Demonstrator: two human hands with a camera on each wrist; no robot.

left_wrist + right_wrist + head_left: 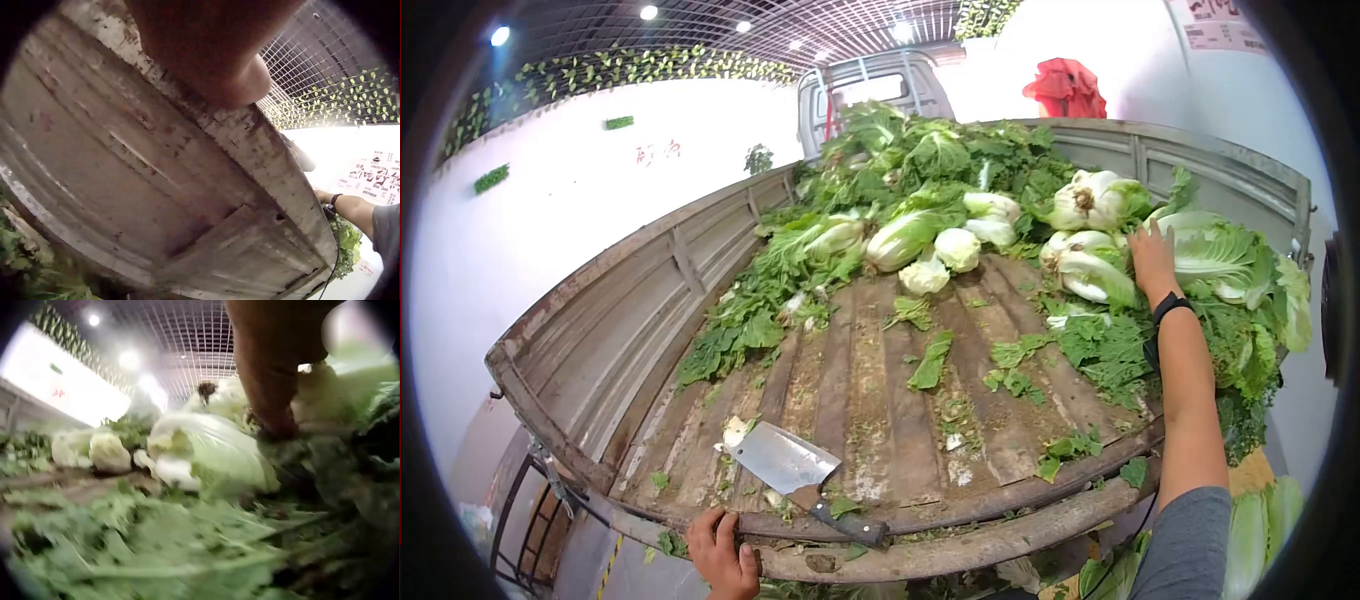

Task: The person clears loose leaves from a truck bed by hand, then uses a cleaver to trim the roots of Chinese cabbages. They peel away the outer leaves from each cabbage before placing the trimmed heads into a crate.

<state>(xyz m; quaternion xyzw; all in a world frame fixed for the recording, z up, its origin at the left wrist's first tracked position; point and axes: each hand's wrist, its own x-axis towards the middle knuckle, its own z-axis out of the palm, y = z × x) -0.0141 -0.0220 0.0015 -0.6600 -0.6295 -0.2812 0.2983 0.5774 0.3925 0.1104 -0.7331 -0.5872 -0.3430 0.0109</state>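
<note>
I stand at the back of a truck bed point(870, 390) strewn with green leaves. My left hand point(720, 552) grips the bed's rusty rear edge point(970, 545), fingers curled over it; the left wrist view shows that hand point(212, 56) pressed to the worn metal edge point(187, 187). My right hand point(1152, 258) reaches far forward, and its straight fingers touch a napa cabbage point(1215, 255) at the right side. In the right wrist view the hand point(269, 381) presses among the leaves beside a pale cabbage point(212, 456). A cleaver point(785, 460) lies on the bed near my left hand.
Several napa cabbages point(930, 240) and heaps of leaves fill the far half of the bed. Low metal side walls point(650, 290) enclose it. More cabbages point(1260, 520) lie below at the right. The truck cab point(870, 95) and a red cloth point(1065, 90) stand behind.
</note>
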